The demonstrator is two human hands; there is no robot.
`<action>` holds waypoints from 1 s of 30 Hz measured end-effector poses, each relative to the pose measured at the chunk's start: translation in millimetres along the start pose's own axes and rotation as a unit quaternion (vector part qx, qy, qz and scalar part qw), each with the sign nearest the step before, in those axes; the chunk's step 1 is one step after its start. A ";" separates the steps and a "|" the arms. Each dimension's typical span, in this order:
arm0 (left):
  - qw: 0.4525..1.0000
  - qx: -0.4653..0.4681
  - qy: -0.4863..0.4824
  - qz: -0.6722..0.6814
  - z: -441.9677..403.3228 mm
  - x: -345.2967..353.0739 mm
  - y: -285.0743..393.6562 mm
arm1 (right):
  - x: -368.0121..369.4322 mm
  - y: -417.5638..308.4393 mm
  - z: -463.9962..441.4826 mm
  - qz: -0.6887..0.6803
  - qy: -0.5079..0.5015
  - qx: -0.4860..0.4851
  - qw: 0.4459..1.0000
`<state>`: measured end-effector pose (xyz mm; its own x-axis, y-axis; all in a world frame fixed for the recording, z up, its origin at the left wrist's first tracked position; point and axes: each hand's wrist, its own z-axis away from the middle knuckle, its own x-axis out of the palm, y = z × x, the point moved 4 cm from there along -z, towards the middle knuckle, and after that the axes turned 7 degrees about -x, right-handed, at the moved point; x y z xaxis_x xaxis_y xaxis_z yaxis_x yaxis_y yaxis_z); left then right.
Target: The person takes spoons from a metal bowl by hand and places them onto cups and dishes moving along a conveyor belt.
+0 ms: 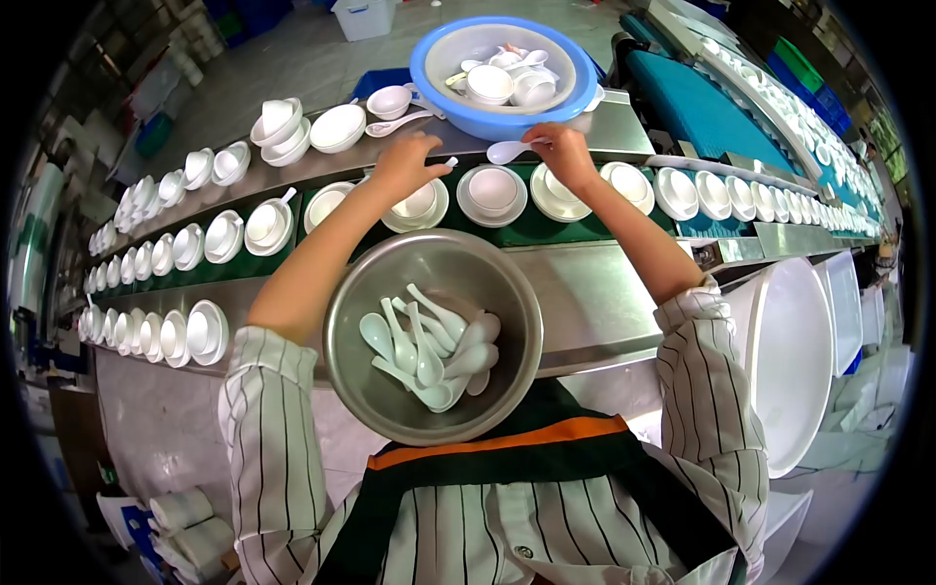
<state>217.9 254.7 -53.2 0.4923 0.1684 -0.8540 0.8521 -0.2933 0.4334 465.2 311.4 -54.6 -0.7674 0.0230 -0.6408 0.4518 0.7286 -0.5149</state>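
My right hand pinches the handle of a white spoon just in front of the blue basin. The spoon's bowl end points left, above the row of bowl sets. My left hand hovers over a white bowl on a saucer, fingers apart. A short white spoon handle shows beside its thumb; whether they touch is unclear. Close to my body, a steel bowl contains several white spoons. Another bowl and saucer set sits between my hands.
Rows of stacked white bowls and saucers line the green conveyor belt and its metal ledges. The blue basin has bowls and spoons inside. A teal conveyor runs at upper right. Large white tubs stand to my right.
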 end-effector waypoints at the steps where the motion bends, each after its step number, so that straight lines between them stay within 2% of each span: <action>1: 1.000 0.004 -0.001 0.016 8.8 -17.3 9.2 | 12.5 -0.1 -0.5 -0.022 -0.012 0.010 1.000; 2: 0.999 0.020 0.014 0.030 20.1 -33.9 22.7 | 25.0 -1.6 0.7 -0.017 -0.045 -0.011 0.999; 3: 0.999 0.018 -0.013 0.028 33.7 -47.8 34.3 | 36.7 -4.5 1.8 -0.012 -0.079 -0.033 0.996; 5: 0.997 0.007 -0.070 0.027 66.1 -65.5 54.9 | 55.5 -10.1 6.0 0.066 -0.162 -0.035 0.984; 6: 0.990 -0.020 -0.140 -0.020 84.9 -63.0 59.6 | 64.6 -14.9 9.9 0.104 -0.205 -0.036 0.973; 8: 0.952 -0.070 -0.277 -0.110 124.4 -55.9 63.1 | 64.7 -48.6 7.4 0.100 -0.160 -0.142 0.972; 9: 0.953 -0.054 -0.277 -0.111 144.7 -39.4 50.3 | 60.2 -70.8 3.0 0.097 -0.134 -0.195 0.967; 10: 0.942 -0.074 -0.307 -0.116 158.3 -29.7 47.1 | 57.3 -98.3 -0.1 0.059 -0.154 -0.197 0.966; 11: 0.929 -0.092 -0.336 -0.121 167.4 -21.5 45.9 | 58.3 -124.6 1.0 0.013 -0.144 -0.243 0.959; 12: 0.934 -0.098 -0.328 -0.104 171.2 -13.7 43.3 | 63.8 -148.6 10.7 0.001 -0.231 -0.228 0.946; 13: 0.938 -0.102 -0.319 -0.088 173.7 -5.6 40.4 | 66.4 -177.1 27.2 -0.024 -0.346 -0.227 0.910; 14: 0.942 -0.106 -0.310 -0.071 175.4 -0.1 37.6 | 69.2 -203.4 46.9 0.066 -0.485 -0.288 0.823; 15: 0.937 -0.129 -0.325 -0.015 177.0 4.8 35.3 | 70.4 -218.2 70.9 -0.018 -0.584 -0.245 0.774; 16: 0.929 -0.152 -0.336 0.041 175.8 7.9 32.6 | 71.6 -227.2 95.7 -0.060 -0.616 -0.252 0.743; 17: 0.917 -0.173 -0.346 0.096 174.4 8.9 30.8 | 81.2 -229.1 122.1 -0.019 -0.626 -0.281 0.727; 18: 0.910 -0.163 -0.355 0.134 173.0 6.1 33.7 | 78.2 -238.1 134.1 0.014 -0.532 -0.375 0.759; 19: 0.900 -0.180 -0.357 0.172 167.5 -3.5 39.8 | 74.2 -240.8 137.4 0.018 -0.495 -0.406 0.768; 20: 0.889 -0.195 -0.358 0.208 160.5 -16.4 47.1 | 71.1 -237.6 141.0 0.042 -0.510 -0.403 0.759; 22: 0.874 -0.215 -0.338 0.275 140.4 -36.9 58.3 | 53.3 -240.0 133.9 0.053 -0.533 -0.371 0.758; 24: 0.906 -0.140 -0.224 0.331 104.5 -49.6 59.8 | 34.4 -237.6 118.7 0.030 -0.549 -0.320 0.772; 25: 0.905 -0.125 -0.163 0.372 82.0 -54.0 56.9 | 27.4 -233.0 108.4 -0.027 -0.528 -0.278 0.802; 27: 0.924 -0.085 -0.059 0.369 39.5 -57.7 44.0 | 13.6 -218.2 83.0 -0.140 -0.473 -0.192 0.848; 29: 0.965 -0.067 0.096 0.236 7.7 -48.2 23.5 | -0.5 -186.2 55.6 -0.302 -0.446 0.075 0.839; 30: 0.970 -0.065 0.123 0.200 -2.6 -39.2 15.1 | -4.3 -160.2 43.2 -0.363 -0.362 0.115 0.851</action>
<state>211.9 246.1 -12.5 0.8019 0.2898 -0.5225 0.5917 -0.2637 0.7618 415.8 165.0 6.0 -0.4381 -0.8643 -0.2470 0.1193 0.2164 -0.9690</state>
